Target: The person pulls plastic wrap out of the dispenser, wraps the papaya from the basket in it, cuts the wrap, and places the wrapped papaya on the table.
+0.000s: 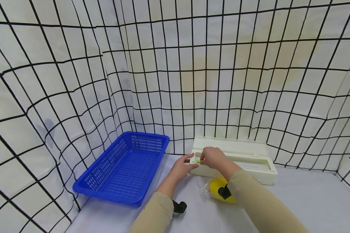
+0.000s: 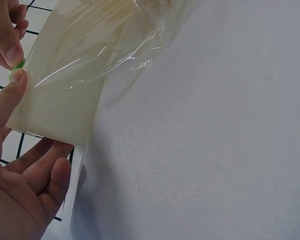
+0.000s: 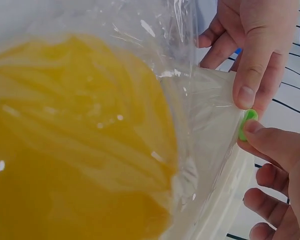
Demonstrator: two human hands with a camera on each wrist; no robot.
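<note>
The small green plastic tab (image 3: pixel 248 124) sits at the near left end of the long cream-coloured plastic cling-film dispenser box (image 1: pixel 250 161), and both hands meet on it. The right hand (image 1: pixel 211 157) pinches the tab between thumb and forefinger, its grip closed on it; the other fingers curl loosely beneath. The left hand (image 1: pixel 180 168) has its thumb tip pressed against the same tab from the other side, fingers relaxed and spread against the end of the box, so its grip is open and merely touching. In the left wrist view the tab (image 2: pixel 17 67) shows only as a sliver of green between the two thumbs.

A sheet of clear cling film (image 3: pixel 190 100) runs from the box just beside the tab and drapes over the round yellow object (image 1: pixel 220 189), which lies on the white cloth-covered bench (image 1: pixel 294 200) just below the right forearm, close to the box's front wall. The box lid stands open behind the hands.

To the left of the left hand, near but apart, rests the blue perforated plastic basket (image 1: pixel 122 168). White fabric walls with a black grid pattern (image 1: pixel 221 64) enclose the bench beyond the hands.
</note>
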